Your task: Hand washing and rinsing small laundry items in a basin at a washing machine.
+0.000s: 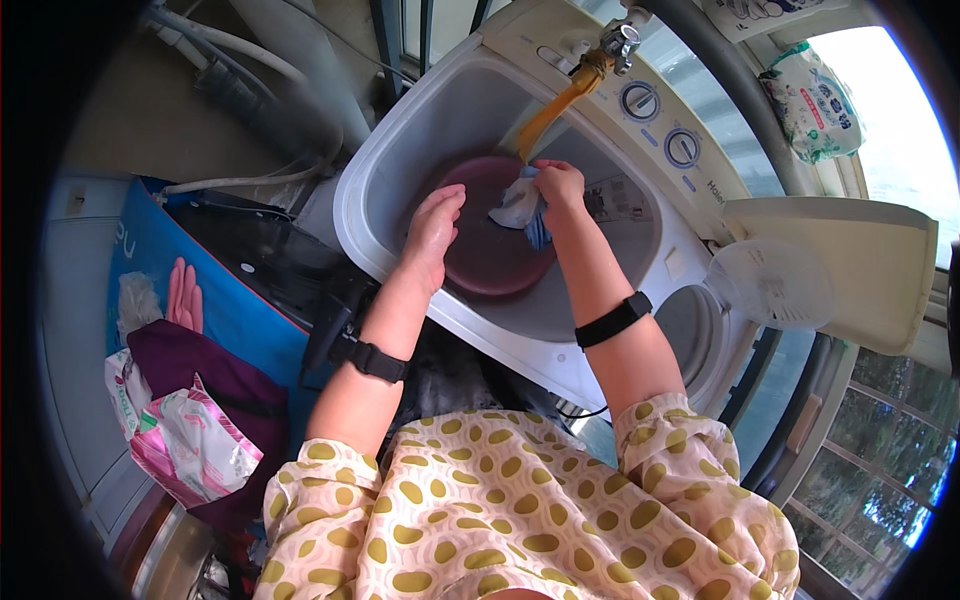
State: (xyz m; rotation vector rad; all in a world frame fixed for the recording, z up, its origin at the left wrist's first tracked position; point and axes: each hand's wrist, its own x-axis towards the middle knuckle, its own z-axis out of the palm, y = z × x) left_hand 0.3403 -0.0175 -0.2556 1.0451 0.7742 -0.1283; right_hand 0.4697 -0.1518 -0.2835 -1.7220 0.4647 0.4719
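My right hand (559, 193) grips a small white and blue cloth (517, 204) just below the end of a yellowish hose (553, 116). That hose is tied onto a metal tap (621, 39). Under the cloth sits a round maroon basin (491, 276), inside the wash tub (386, 169) of a Haier twin-tub washing machine. Over the basin's left side my left hand (436, 225) is held empty, its palm turned toward the cloth and its fingers extended. Whether water runs from the hose is hard to tell.
Two control knobs (640, 100) face up on the panel. To the right, the spin tub (686, 330) stands beside a raised cream lid (840, 262) and a clear plastic disc (771, 285). Pink gloves (184, 296) and a pink-white package (196, 442) lie at left. A wipes pack (814, 105) is near the window.
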